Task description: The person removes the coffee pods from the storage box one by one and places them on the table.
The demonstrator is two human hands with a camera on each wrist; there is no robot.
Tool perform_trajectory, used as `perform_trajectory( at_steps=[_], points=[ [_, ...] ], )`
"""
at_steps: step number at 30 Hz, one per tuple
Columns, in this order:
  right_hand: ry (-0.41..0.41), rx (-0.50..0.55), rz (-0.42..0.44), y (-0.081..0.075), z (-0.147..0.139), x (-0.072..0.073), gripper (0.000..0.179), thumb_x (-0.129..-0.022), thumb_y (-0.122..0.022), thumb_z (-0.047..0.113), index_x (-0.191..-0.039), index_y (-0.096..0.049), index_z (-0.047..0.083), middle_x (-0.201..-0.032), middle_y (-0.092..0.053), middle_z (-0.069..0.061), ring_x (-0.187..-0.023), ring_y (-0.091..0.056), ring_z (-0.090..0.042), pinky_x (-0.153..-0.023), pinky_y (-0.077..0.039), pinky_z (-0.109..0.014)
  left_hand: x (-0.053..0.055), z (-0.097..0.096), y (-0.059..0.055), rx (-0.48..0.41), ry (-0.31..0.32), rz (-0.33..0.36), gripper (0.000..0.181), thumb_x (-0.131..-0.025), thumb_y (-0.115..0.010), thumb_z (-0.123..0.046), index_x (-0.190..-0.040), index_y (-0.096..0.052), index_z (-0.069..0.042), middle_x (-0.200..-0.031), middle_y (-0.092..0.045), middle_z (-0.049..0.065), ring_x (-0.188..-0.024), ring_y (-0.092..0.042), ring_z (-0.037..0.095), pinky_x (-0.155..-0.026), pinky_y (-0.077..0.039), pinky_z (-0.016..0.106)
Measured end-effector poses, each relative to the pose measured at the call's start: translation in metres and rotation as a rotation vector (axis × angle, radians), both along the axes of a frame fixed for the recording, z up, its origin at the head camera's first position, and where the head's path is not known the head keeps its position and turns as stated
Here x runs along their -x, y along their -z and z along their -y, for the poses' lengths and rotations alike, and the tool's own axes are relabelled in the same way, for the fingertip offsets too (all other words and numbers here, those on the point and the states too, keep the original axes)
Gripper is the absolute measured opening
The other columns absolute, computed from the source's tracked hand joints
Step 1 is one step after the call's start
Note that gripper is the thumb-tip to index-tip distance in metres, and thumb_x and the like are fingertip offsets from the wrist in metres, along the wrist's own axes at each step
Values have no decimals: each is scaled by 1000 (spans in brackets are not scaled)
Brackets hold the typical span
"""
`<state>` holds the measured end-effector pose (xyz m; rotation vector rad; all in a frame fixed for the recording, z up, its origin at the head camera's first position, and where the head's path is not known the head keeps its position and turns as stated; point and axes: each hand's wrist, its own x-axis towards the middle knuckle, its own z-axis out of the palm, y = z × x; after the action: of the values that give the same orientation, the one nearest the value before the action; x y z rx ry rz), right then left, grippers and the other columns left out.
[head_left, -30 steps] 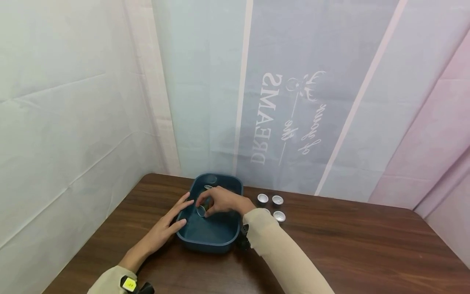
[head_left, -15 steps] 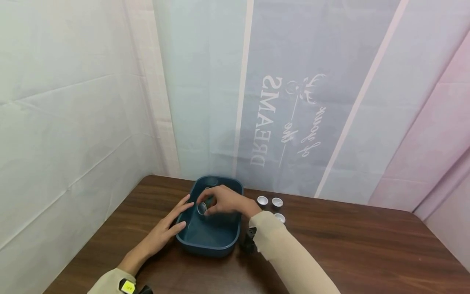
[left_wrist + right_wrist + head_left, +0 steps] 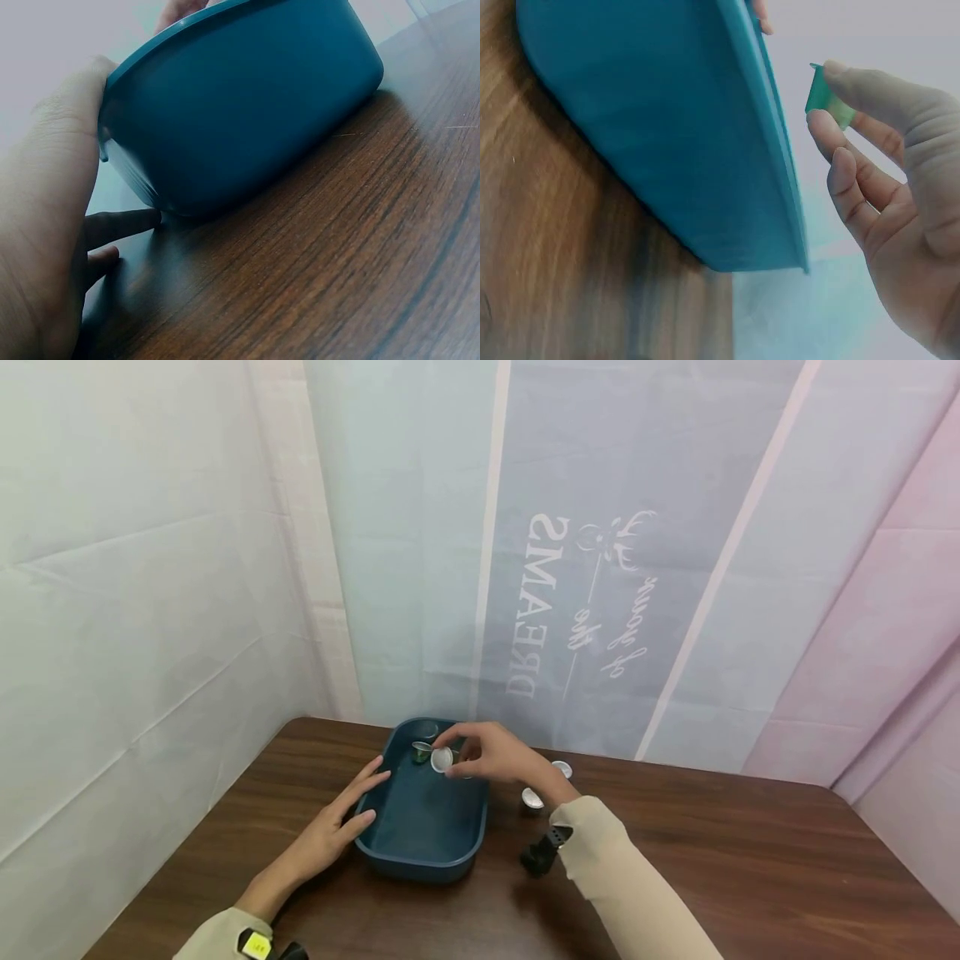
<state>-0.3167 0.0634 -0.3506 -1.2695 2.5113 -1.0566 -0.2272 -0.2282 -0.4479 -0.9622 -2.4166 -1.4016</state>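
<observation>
Brown wood-grain table point(image 3: 712, 860) with a blue bin point(image 3: 420, 862) on it. Left hand point(image 3: 330, 827) is spread against the bin's 9 o'clock side. Right hand point(image 3: 487, 753) is at 2, pinching a little green cup point(image 3: 442, 761) over the bin's 1 o'clock. Another cup point(image 3: 421, 753) sits inside near 12, two more cups point(image 3: 532, 799) on the table around 3.

The bin point(image 3: 240, 105) is teal-blue, the capsule point(image 3: 820, 91) green, the table point(image 3: 750, 852) wood-grained brown, the sleeves point(image 3: 637, 881) beige.
</observation>
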Motion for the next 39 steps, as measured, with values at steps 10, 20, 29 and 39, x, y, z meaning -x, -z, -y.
perform_trajectory(
  at_steps=[10, 20, 29, 39],
  points=[
    [45, 185, 45, -6, -33, -8, 39, -86, -74, 22, -123, -62, 23, -94, -68, -1, -77, -64, -18, -60, -50, -34, -3, 1, -2, 25, -18, 10, 54, -100, -47, -5, -149, -33, -18, -159, -12, 5, -142, -16, 32, -107, -28, 37],
    [151, 348, 96, 0, -81, -5, 41, -85, -72, 5, -125, -59, 4, -93, -66, -13, -76, -63, -30, -60, -49, -35, -3, 1, -3, 20, -14, 9, 51, -100, -46, -6, -149, -33, -13, -159, -12, 3, -142, -15, 33, -106, -26, 27],
    [230, 401, 99, 14, -119, -12, 43, -87, -72, 13, -127, -58, 5, -96, -64, -17, -80, -63, -35, -66, -51, -37, -3, 0, -4, 28, -19, 13, 52, -100, -46, -6, -149, -33, -17, -159, -12, 3, -142, -15, 32, -107, -27, 33],
    [314, 474, 98, 35, -151, -15, 44, -86, -72, 6, -127, -56, -2, -107, -61, -18, -80, -66, -21, -73, -53, -32, -3, 1, -4, 29, -7, 33, 54, -100, -45, -5, -150, -31, -22, -160, -10, 4, -143, -13, 28, -103, -26, 59]
  ],
)
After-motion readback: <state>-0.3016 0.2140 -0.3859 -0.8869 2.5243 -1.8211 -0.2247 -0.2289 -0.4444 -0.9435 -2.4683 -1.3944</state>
